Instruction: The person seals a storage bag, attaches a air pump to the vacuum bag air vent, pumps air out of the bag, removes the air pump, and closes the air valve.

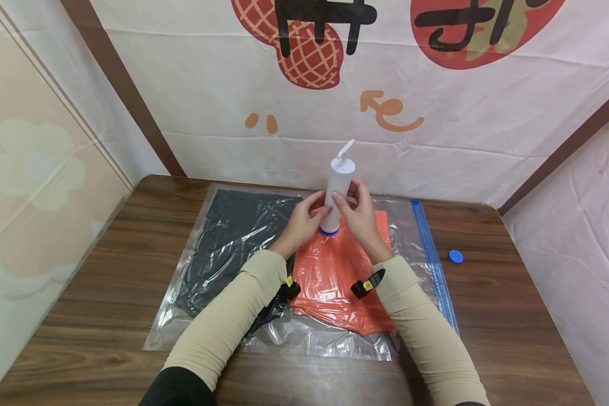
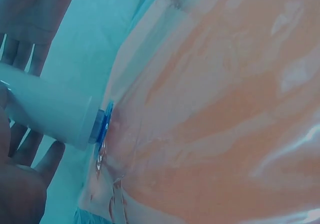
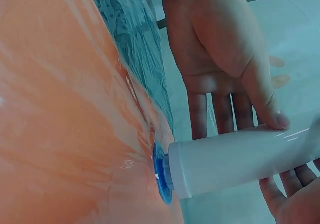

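A white hand pump [image 1: 340,183] stands slightly tilted over a clear vacuum storage bag [image 1: 314,347], its lower end on the bag's round blue valve [image 3: 161,172]. My left hand [image 1: 307,219] grips the pump's barrel from the left, thumb toward me. From the right, my right hand [image 1: 359,214] holds the same barrel, with its thumb [image 3: 280,120] along the side and the fingers partly hidden behind. The pump's white handle [image 1: 346,149] sticks up above both hands. Inside the bag, folded orange fabric [image 1: 325,276] lies under the pump, and black fabric [image 1: 233,237] lies to its left.
A loose blue cap [image 1: 455,256] lies on the wooden table [image 1: 507,316], right of the bag. The bag's blue zip edge [image 1: 433,254] runs down its right side. Behind the table hangs a printed cloth wall [image 1: 208,113]; further cloth walls flank both sides.
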The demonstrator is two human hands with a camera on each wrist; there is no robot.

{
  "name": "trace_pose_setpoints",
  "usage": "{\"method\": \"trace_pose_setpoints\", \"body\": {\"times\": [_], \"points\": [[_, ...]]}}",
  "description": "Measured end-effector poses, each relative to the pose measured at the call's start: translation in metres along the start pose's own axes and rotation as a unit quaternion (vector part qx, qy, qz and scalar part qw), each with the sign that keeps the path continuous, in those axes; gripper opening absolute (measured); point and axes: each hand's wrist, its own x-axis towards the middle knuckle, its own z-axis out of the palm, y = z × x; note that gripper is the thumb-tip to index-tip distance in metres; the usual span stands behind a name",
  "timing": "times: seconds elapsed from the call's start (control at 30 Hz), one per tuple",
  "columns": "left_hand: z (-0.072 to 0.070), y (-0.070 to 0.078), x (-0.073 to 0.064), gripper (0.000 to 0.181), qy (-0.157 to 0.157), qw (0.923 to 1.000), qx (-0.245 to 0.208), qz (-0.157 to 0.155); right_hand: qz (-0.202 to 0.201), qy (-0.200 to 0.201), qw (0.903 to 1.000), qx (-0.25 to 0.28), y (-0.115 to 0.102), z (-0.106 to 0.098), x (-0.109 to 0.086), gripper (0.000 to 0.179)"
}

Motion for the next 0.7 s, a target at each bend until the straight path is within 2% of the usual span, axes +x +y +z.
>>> {"method": "trace_pose_setpoints", "body": {"times": [0.23, 0.5, 0.7], "points": [[-0.0005, 0.0001, -0.0027, 0.045, -0.009, 0.9997, 0.024, -0.005, 0.004, -0.007, 0.9998, -0.019, -0.0014, -0.0025, 0.0010, 0.048], [-0.0044, -0.0003, -0.0052, 0.037, 0.005, 0.9995, 0.028, 0.009, -0.011, 0.002, 0.9993, -0.037, -0.0024, -0.0071, -0.0018, 0.052], [-0.0060, -0.0019, -0.0039, 0.031, 0.020, 0.9992, 0.031, 0.014, -0.018, 0.013, 0.9993, -0.030, -0.0033, -0.0070, -0.0038, 0.041]]}}
